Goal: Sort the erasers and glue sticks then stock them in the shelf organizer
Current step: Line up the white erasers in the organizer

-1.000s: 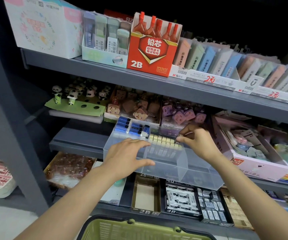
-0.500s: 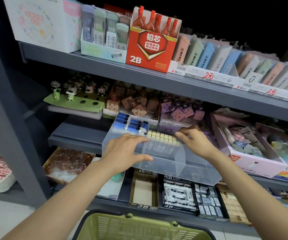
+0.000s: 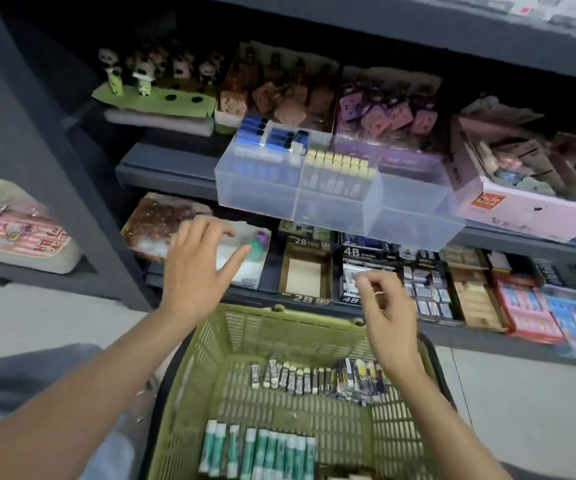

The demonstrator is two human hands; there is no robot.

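A clear plastic shelf organizer (image 3: 414, 216) sits on the middle shelf. Blue-capped glue sticks (image 3: 269, 136) fill its left section, yellow-topped erasers (image 3: 340, 164) fill the middle, and the right section holds nothing. Below, a green basket (image 3: 290, 330) holds a row of small wrapped erasers (image 3: 290, 375) and green-and-white glue sticks (image 3: 262, 452). My left hand (image 3: 196, 268) hovers with fingers spread above the basket's far rim and holds nothing. My right hand (image 3: 387, 306) hangs over the basket's right side with loosely curled fingers, also holding nothing.
Boxes marked 2B (image 3: 305, 271) and 4B (image 3: 359, 268) line the lower shelf with more eraser packs to the right. Panda figures (image 3: 141, 74) and brown and purple toy boxes stand behind the organizer. A pink box (image 3: 522, 202) sits to its right.
Both hands left the organizer and dropped down toward the basket. The view tilted downward, bringing the basket's contents into sight.
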